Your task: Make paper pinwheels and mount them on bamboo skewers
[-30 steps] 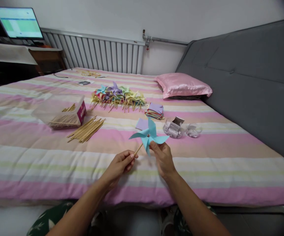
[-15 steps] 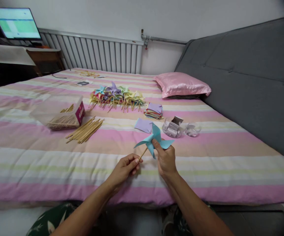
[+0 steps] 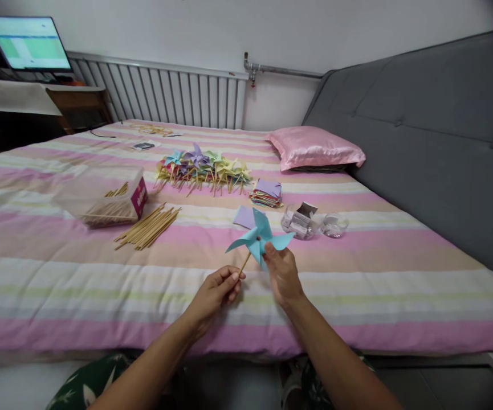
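Blue paper pinwheel [image 3: 258, 238] sits just above both hands, over the striped bed [image 3: 58, 273]. Its thin wooden stick [image 3: 244, 264] slants down to the left hand [image 3: 215, 293], whose thumb and fingertips pinch the lower end. The right hand [image 3: 283, 276] is closed lightly on the pinwheel's lower blade, fingers touching the paper just right of the stick.

Directly beyond the pinwheel lies a lilac paper square [image 3: 245, 216] flat on the bed. To the right of the hands, a little farther off, are clear plastic containers [image 3: 310, 224]. Beyond those rests a stack of coloured paper squares [image 3: 267, 192], and farther still a heap of finished pinwheels [image 3: 203, 166]. Ahead and to the left of the left hand lies a bundle of loose wooden sticks [image 3: 147, 226], with a clear box of sticks [image 3: 109, 196] just beside it. A pink pillow [image 3: 314, 149] lies far ahead on the right.
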A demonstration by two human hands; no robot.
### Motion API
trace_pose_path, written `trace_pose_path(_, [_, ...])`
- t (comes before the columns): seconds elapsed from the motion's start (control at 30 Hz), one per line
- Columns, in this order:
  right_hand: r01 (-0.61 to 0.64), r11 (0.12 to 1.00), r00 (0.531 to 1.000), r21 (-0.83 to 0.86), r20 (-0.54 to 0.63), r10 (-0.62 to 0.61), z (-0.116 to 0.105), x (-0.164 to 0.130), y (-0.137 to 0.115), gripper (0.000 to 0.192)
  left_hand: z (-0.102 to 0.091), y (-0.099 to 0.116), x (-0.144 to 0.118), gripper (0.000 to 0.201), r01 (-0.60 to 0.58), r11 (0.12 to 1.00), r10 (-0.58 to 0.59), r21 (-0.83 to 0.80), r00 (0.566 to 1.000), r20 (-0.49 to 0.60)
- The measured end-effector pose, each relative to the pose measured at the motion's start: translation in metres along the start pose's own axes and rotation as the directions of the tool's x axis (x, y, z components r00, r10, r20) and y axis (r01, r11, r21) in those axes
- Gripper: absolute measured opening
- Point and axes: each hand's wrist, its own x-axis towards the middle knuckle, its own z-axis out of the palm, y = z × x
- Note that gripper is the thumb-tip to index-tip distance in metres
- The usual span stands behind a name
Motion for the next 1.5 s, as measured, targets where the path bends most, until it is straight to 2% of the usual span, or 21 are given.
trace_pose_path(0.1, [-0.033,0.999,0.994,-0.002,0.102,0.033,0.000,-0.003,0.000,0.021,-0.001,0.003,0.000,0.022,-0.014,0.998,0.012,-0.068,1.000,-0.027])
trace_pose_path(0.2, [-0.119,0.991,0.984,-0.063,0.125,0.126,0.000,-0.005,0.003,0.016,-0.002,0.008,0.000,0.023,-0.022,0.996,0.017,-0.087,0.998,-0.058])
trace_pose_path(0.3, [-0.158,0.982,0.982,-0.101,0.082,0.167,0.000,-0.006,0.006,0.012,-0.003,0.010,-0.001,0.023,-0.032,0.995,0.026,-0.090,0.997,-0.072])
trace_pose_path(0.57, [-0.101,0.994,0.992,-0.045,-0.085,0.097,-0.004,0.000,0.008,0.011,-0.004,0.011,-0.001,0.023,-0.018,0.996,0.012,-0.088,0.998,-0.066])
trace_pose_path(0.7, [-0.063,0.997,0.993,-0.048,-0.105,0.057,-0.008,0.002,0.009,0.010,-0.004,0.009,-0.001,0.023,-0.018,0.996,0.012,-0.086,0.998,-0.060])
trace_pose_path(0.87, [-0.012,1.000,0.996,0.022,-0.083,0.014,-0.006,-0.001,0.006,0.020,-0.004,0.010,0.000,0.022,-0.032,0.991,0.022,-0.129,0.996,-0.082])
trace_pose_path(0.97, [-0.012,1.000,0.999,0.005,-0.030,0.012,-0.001,-0.005,0.005,0.023,-0.004,0.011,0.000,0.021,-0.055,0.983,0.037,-0.176,0.994,-0.104])
trace_pose_path(1.1, [-0.070,0.995,0.997,-0.068,0.026,0.072,0.005,-0.008,0.006,0.023,-0.005,0.012,0.001,0.022,-0.059,0.975,0.033,-0.215,0.992,-0.122])
trace_pose_path(1.33, [-0.152,0.980,0.985,-0.125,0.066,0.161,0.007,-0.011,0.012,0.024,-0.005,0.011,0.000,0.021,-0.083,0.981,0.067,-0.174,0.993,-0.097])
trace_pose_path(1.5, [-0.162,0.978,0.981,-0.132,0.084,0.174,0.008,-0.014,0.012,0.020,-0.005,0.010,0.000,0.022,-0.078,0.984,0.066,-0.161,0.995,-0.081])
